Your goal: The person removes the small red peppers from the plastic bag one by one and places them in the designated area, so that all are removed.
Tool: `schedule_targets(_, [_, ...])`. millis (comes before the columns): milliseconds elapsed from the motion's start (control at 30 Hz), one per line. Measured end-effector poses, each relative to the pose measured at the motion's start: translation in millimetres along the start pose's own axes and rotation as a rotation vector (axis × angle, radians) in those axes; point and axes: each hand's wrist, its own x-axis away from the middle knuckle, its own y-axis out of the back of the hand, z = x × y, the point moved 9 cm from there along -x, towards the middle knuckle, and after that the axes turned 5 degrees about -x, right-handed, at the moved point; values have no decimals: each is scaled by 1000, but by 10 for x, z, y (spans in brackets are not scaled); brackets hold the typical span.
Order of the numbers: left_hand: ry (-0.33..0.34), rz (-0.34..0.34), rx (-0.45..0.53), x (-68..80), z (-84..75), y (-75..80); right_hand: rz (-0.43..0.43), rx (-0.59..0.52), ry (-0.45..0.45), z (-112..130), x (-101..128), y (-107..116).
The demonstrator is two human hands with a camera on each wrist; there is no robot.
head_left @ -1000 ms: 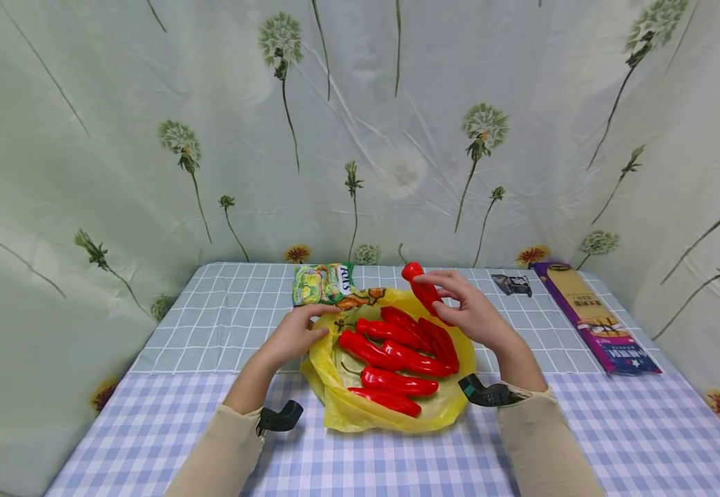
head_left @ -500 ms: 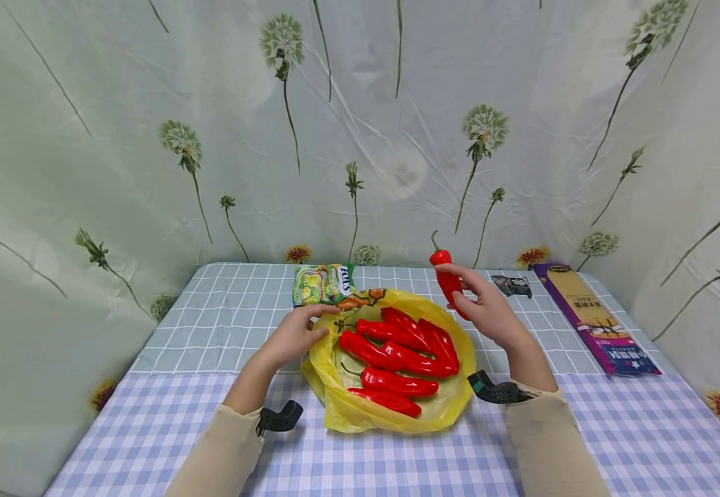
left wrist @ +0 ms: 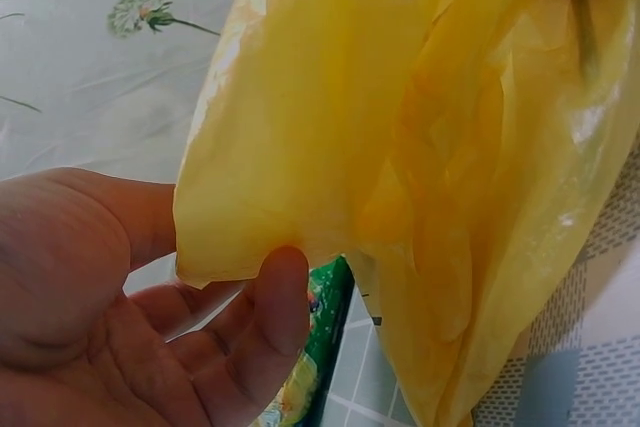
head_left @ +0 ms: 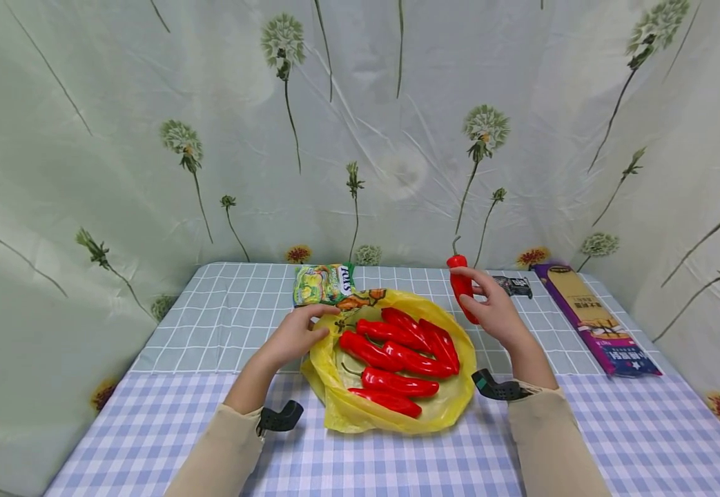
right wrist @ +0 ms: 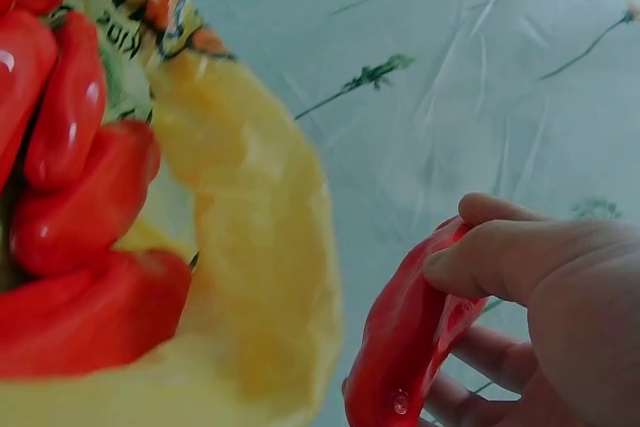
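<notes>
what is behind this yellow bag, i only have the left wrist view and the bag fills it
Observer: In the head view the yellow bag lies open on the checked table with a pile of red peppers on it.
Operator: where is the other hand
Observer: The right hand is just past the bag's right edge, off the pile, gripping one red pepper with its stem up.
Operator: is that green thing by my thumb a packet
Observer: Yes, a green snack packet lies flat on the table behind the bag, close to the left hand, which pinches the bag's rim.
</notes>
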Motion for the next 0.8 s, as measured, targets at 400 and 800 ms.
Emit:
schedule_targets(400, [4,37,37,11,4,-38,-70,84,-114,-390,-44,47])
schedule_targets(800, [2,48,62,10,-3,-60,-78,215,-211,-683,-54,66])
